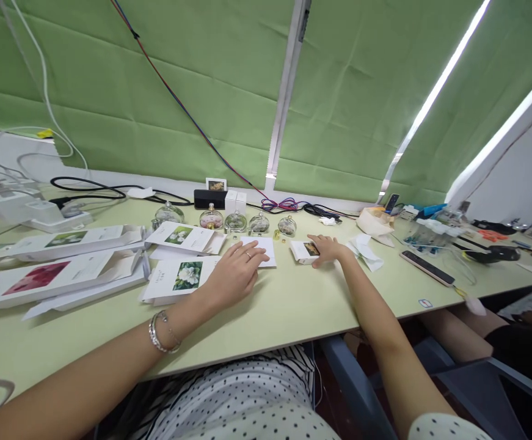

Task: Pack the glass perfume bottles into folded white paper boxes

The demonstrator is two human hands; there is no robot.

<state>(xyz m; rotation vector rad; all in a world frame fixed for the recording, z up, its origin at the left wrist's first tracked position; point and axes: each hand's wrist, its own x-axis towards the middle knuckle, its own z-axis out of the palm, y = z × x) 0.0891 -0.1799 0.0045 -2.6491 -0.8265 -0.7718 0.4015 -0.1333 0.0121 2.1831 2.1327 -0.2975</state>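
"Where the room ends in pale green fabric blinds (178, 73), what stands in front of them?"

"A long, pale yellow-green table (288, 311). A thin red-and-blue cable (169, 91) slants down across the blinds to a loose coil at the back edge. (Another person's bare legs (451, 330) show below the edge at the far right.)"

"What is laid out on it?"

"Five round, clear glass bottles (211, 217) stand in a row towards the back. White paper cartons (158, 281) with flower pictures lie overlapping at the left, several with their end flaps open. A crumpled white paper sheet (367, 252) lies at the right, beyond the wrist."

"And the small box?"

"That small white cardboard box (300, 252) lies flat near the middle, just in front of the rightmost bottle and a little to its right. Its upper face carries a dark picture with yellow flowers, partly covered."

"Covered by what?"

"By the right hand (324, 250), fingers apart and slightly bent over the box's right end; I cannot tell whether it grips or only rests there. The left hand (236, 272), wearing a ring, is palm down with fingers loosely spread over a flat white piece (268, 247); it has no visible grip on anything."
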